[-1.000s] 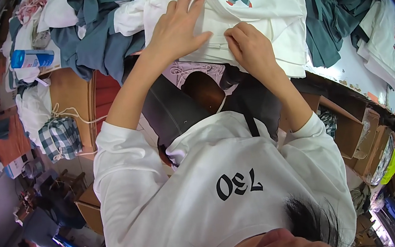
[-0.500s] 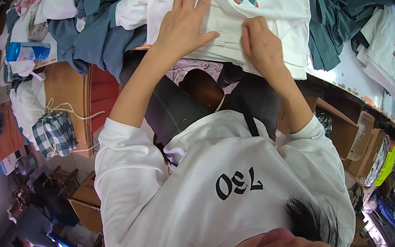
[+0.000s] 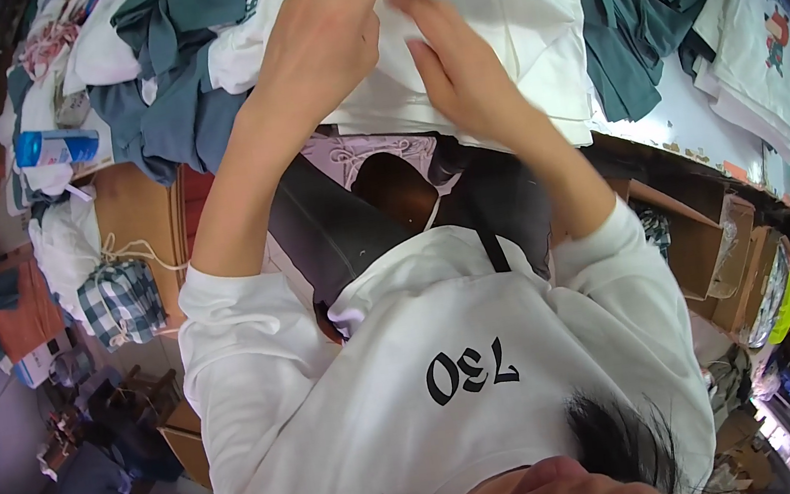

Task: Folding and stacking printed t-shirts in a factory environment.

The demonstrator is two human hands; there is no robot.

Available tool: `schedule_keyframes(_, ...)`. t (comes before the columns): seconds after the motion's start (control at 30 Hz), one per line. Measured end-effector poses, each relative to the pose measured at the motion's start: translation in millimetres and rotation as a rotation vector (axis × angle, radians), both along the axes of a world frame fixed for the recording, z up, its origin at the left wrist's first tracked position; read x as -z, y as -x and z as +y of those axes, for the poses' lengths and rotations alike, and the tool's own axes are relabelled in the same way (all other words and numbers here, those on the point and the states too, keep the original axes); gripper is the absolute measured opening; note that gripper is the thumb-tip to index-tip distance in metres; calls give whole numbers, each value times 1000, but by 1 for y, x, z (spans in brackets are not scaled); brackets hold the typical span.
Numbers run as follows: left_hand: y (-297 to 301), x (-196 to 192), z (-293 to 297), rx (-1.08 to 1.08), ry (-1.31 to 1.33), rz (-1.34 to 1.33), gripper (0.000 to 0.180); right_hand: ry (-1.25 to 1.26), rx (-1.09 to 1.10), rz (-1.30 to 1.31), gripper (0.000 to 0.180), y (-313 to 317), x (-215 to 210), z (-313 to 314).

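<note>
A stack of folded white shirts lies at the table's near edge, with loose white cloth creased on top. My left hand reaches over the stack's left side. Its fingertips run to the top edge of the picture, so whether they grip the cloth is hidden. Over the middle of the stack is my right hand, slightly blurred. Its thumb and forefinger are apart and nothing shows between them.
Dark green garments lie right of the stack, and more teal clothing is heaped at left. Beyond that lies a blue can. A printed white shirt rests at far right. Cardboard boxes stand under the table. A person is at lower left.
Both hands have moved up and away from me over the stack. The top shirt's printed figure has gone from sight; plain white cloth shows there. The right hand's fingers have spread.
</note>
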State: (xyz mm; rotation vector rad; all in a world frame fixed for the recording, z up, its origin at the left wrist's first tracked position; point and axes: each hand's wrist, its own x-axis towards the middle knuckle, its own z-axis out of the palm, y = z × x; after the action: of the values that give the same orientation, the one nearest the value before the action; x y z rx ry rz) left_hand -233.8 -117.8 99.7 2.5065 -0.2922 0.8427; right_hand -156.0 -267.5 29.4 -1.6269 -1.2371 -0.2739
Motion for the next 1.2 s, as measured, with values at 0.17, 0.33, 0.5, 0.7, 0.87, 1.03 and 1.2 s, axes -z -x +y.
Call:
schedule_keyframes(0.17,-17,-26,7,68,11,-155,55,716,519,-331,45,-103,-19,-5)
schedule_keyframes(0.33,-20,-51,2,-8,-160,-94,61,952,682,-546,57,-142,-31,-74)
schedule_keyframes(0.5,-25,-48,9,-13,-192,-172,63,1036,689,-337,57,-130,-49,-92)
schedule_keyframes(0.7,-16,-56,8,-43,-173,-95,63,1021,743,-203,49,-135,-44,-95)
schedule_keyframes(0.87,-19,-62,3,-102,-178,-25,64,1054,524,357,51,-118,-56,-64)
schedule_keyframes(1.03,-30,-54,-2,-37,-164,-63,65,488,188,141,51,-146,7,12)
schedule_keyframes(1.2,-45,-52,-5,16,-181,-157,59,573,571,-219,42,-267,15,-47)
